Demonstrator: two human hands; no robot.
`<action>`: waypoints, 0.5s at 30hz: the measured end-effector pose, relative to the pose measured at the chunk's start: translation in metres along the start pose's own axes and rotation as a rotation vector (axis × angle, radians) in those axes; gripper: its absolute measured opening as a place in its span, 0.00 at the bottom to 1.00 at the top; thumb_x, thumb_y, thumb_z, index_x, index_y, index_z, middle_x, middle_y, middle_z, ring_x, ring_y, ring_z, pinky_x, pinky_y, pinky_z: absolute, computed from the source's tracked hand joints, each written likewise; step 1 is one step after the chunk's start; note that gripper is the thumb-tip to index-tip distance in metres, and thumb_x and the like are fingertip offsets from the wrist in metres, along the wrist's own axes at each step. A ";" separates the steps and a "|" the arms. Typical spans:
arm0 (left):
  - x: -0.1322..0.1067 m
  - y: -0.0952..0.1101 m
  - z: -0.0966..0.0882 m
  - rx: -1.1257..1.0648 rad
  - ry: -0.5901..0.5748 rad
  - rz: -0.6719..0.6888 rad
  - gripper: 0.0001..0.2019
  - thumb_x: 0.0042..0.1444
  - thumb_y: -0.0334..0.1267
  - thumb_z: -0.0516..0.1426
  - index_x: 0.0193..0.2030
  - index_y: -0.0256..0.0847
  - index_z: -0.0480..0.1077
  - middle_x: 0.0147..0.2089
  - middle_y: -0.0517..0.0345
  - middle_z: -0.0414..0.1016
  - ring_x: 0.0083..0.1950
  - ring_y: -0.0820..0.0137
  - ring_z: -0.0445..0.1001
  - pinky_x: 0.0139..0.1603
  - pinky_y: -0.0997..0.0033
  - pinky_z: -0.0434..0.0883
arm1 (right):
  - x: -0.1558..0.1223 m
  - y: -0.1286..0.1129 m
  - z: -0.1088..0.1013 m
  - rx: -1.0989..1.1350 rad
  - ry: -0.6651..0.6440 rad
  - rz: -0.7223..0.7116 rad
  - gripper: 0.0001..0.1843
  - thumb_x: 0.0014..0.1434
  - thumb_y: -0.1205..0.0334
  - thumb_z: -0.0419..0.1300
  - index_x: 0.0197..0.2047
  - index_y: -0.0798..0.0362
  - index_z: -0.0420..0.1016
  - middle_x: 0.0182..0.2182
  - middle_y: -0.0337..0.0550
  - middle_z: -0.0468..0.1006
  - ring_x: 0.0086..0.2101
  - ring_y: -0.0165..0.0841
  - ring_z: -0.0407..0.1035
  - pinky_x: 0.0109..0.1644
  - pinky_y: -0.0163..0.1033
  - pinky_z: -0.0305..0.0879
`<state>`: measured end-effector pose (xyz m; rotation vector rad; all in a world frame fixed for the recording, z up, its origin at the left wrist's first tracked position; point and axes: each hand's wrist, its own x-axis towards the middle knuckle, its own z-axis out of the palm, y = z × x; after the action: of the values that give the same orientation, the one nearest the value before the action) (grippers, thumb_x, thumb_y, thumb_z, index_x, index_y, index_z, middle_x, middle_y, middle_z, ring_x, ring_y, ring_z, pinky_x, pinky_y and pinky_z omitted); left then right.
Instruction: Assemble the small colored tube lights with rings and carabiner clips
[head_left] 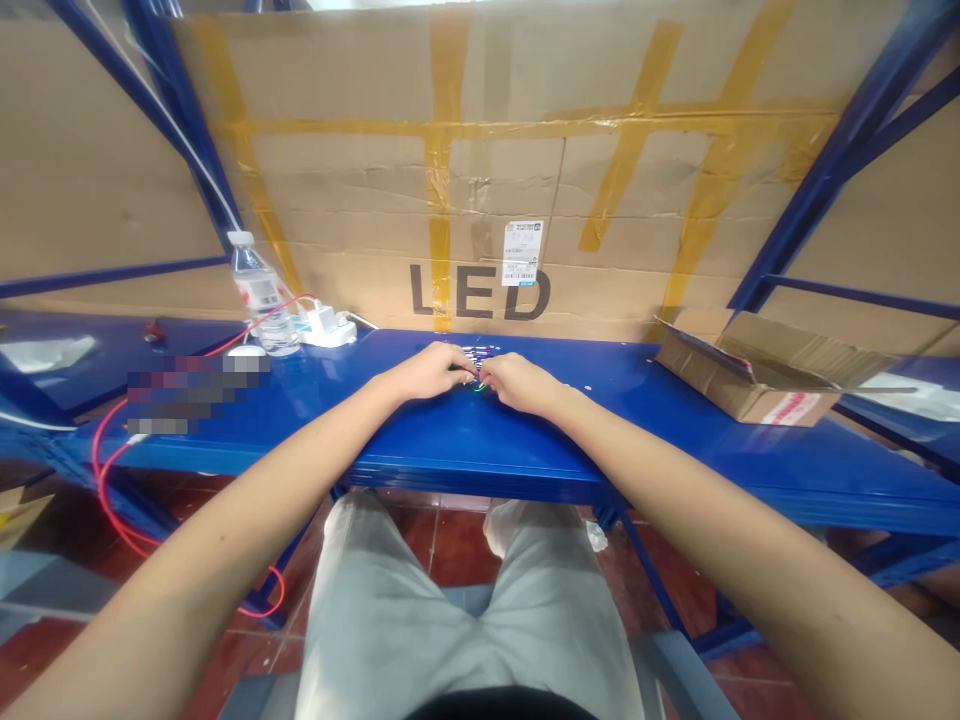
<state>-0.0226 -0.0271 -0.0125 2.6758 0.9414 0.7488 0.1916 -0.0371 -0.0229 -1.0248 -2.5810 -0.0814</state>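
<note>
Over the middle of the blue table [450, 440], my left hand [435, 370] and my right hand [517, 382] meet almost fingertip to fingertip. Both are closed in a pinch. A tiny bit of green and dark colour shows between the fingertips, too small to name. Just behind them lies a group of small thin pieces [480, 353] in white, purple and dark tones, partly covered by my hands.
A cardboard box [772, 400] with raised flaps stands at the right. To the left are a water bottle [262, 295], a white power strip [330, 328] with plugs, and a red cable [105, 470] hanging over the edge. A large cardboard sheet [360, 200] marked LED rises behind.
</note>
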 end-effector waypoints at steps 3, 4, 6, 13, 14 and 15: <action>0.000 -0.001 0.000 0.009 -0.007 0.018 0.10 0.60 0.35 0.60 0.44 0.44 0.83 0.41 0.53 0.81 0.41 0.63 0.75 0.47 0.62 0.69 | 0.000 -0.002 -0.001 -0.011 0.003 0.005 0.12 0.60 0.78 0.56 0.41 0.56 0.78 0.40 0.52 0.83 0.40 0.40 0.76 0.42 0.39 0.66; 0.000 -0.001 0.000 0.016 -0.012 0.025 0.10 0.60 0.35 0.60 0.44 0.45 0.83 0.40 0.53 0.80 0.41 0.63 0.75 0.47 0.62 0.69 | 0.000 -0.003 -0.002 -0.015 0.000 0.004 0.12 0.60 0.78 0.56 0.40 0.56 0.78 0.40 0.52 0.83 0.40 0.40 0.76 0.42 0.39 0.66; 0.000 -0.001 -0.001 0.043 -0.023 0.043 0.11 0.61 0.35 0.59 0.45 0.45 0.83 0.40 0.52 0.79 0.41 0.63 0.75 0.47 0.61 0.69 | 0.000 -0.004 -0.003 -0.027 -0.010 0.003 0.13 0.59 0.79 0.56 0.40 0.56 0.78 0.40 0.52 0.83 0.40 0.41 0.76 0.42 0.40 0.65; 0.000 0.004 0.000 0.202 -0.063 0.095 0.12 0.59 0.30 0.56 0.40 0.44 0.82 0.39 0.52 0.79 0.43 0.61 0.75 0.50 0.59 0.69 | -0.001 -0.007 -0.004 -0.061 -0.037 0.032 0.12 0.60 0.77 0.55 0.39 0.54 0.76 0.40 0.53 0.82 0.40 0.43 0.75 0.40 0.41 0.63; 0.000 0.004 0.000 0.202 -0.063 0.084 0.12 0.59 0.29 0.56 0.40 0.43 0.82 0.39 0.52 0.79 0.43 0.61 0.75 0.51 0.59 0.69 | -0.001 -0.007 -0.004 -0.051 -0.037 0.037 0.11 0.60 0.76 0.55 0.39 0.54 0.76 0.40 0.53 0.81 0.40 0.42 0.75 0.40 0.41 0.63; -0.001 0.003 0.000 0.194 -0.052 0.064 0.13 0.59 0.29 0.55 0.40 0.43 0.81 0.40 0.52 0.79 0.44 0.61 0.75 0.51 0.59 0.69 | -0.001 -0.006 -0.004 -0.035 -0.031 0.043 0.11 0.60 0.76 0.55 0.39 0.54 0.75 0.39 0.53 0.81 0.39 0.42 0.74 0.40 0.41 0.62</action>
<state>-0.0214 -0.0301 -0.0115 2.8899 0.9646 0.6272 0.1896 -0.0426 -0.0191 -1.1020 -2.5919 -0.1008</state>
